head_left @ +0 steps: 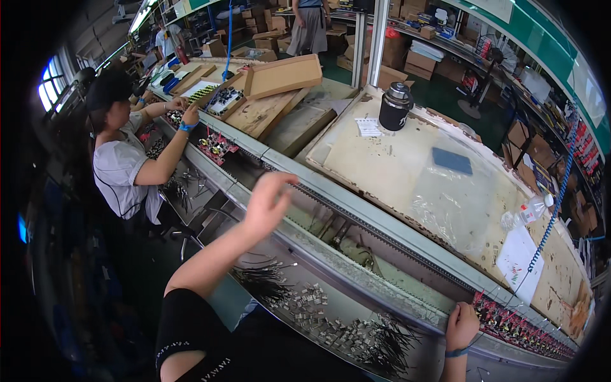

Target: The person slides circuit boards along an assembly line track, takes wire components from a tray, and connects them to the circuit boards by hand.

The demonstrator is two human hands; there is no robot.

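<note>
Here, the left hand (267,202) is seen raised above the near rail of the conveyor line (356,210), its fingers loosely spread and slightly curled, with nothing held in it. The forearm comes up from the lower left, out of a dark short sleeve (191,331).

The right hand (461,326) is laid on the near edge of the line at the lower right, fingers bent over the rim; whether anything is pinched beneath them cannot be told. A blue band (456,352) is worn at that wrist. Just beside this hand, touching or nearly so, a row of red circuit boards (515,325) is carried on the belt, running off toward the right edge.

Below and between the two hands, a shallow metal tray (286,318) is set along the front of the bench, strewn with small silvery metal parts (312,299) and bundles of thin dark wires (388,337).

Beyond the belt, a worn table top (407,159) covered with clear plastic sheet is found, on which a black flask (395,106), a blue pad (452,160) and a clear plastic bottle (527,212) are placed well apart. A blue coiled cable (555,210) hangs over its right part.

Further up the line at the left, another person (124,156) in a white shirt is seated, both hands kept at boards on the belt.
</note>
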